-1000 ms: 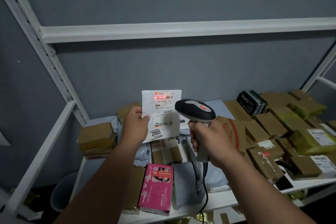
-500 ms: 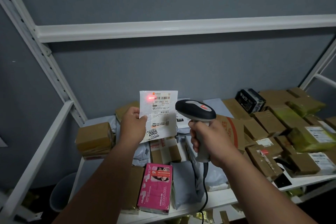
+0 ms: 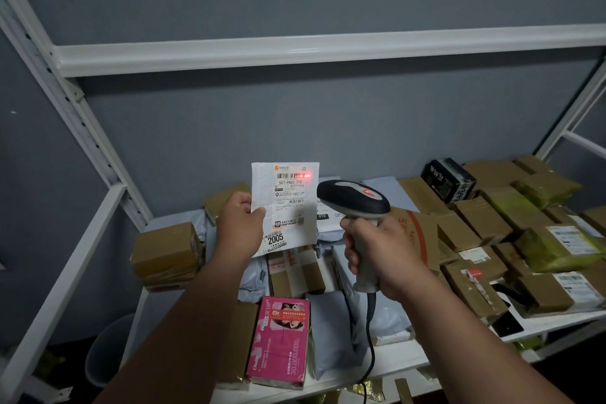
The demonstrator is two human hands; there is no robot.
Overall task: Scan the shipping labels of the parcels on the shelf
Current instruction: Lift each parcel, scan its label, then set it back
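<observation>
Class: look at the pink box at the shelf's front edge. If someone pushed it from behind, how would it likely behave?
The pink box lies flat on its broad face, so it would probably slide rather than tip or roll. It looks like glossy, slim printed card, so likely light and fairly slick. It lies near the shelf's front edge, so a hard push might drop it.

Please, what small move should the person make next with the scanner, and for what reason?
Probably swing the scanner slightly left. Its red spot sits at the right end of the top barcode on the white parcel, held up by the left hand, not across its bars.
</observation>
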